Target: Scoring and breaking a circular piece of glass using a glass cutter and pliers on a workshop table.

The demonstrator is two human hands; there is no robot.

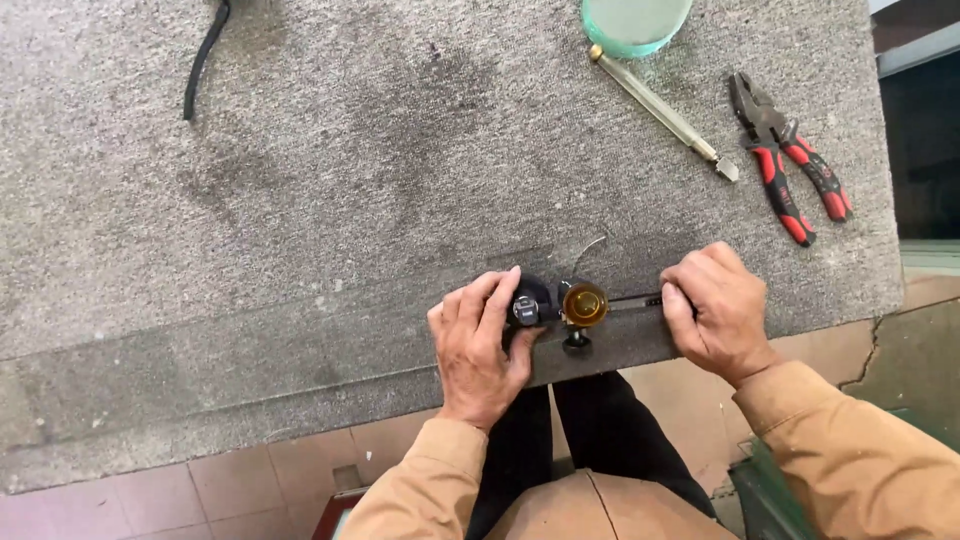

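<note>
Closest to us we see two tan sleeves and dark trousers, with pink floor tiles below.

Just past them is the near edge of the counter (250,200), which is covered in rough grey carpet. Both hands rest on this edge.

The left hand (480,345) lies on a small black tool (540,300). Its fingers (497,295) curl over the black part, so the grip is closed on the tool. The tool has a little silver knob and a round amber knob (585,304) that shines like honey. A small black knob sits just under the amber one.

A thin dark bar (635,300) runs from the tool to the right, flat along the counter edge. The right hand (715,310) is curled at the far end of this bar. Its fingertips press down there, so this grip is closed on the bar too. The tool sits between the two hands.

Farther up on the right lie pliers (790,160) with red and black handles. Just beside them, to the left, lies a long thin metal tool (660,110), set at a slant.

At the far edge, the top of that thin tool touches a round piece of green glass (635,22).

Far away on the left, a black cord (203,60) lies on the carpet, well apart from everything else.
</note>
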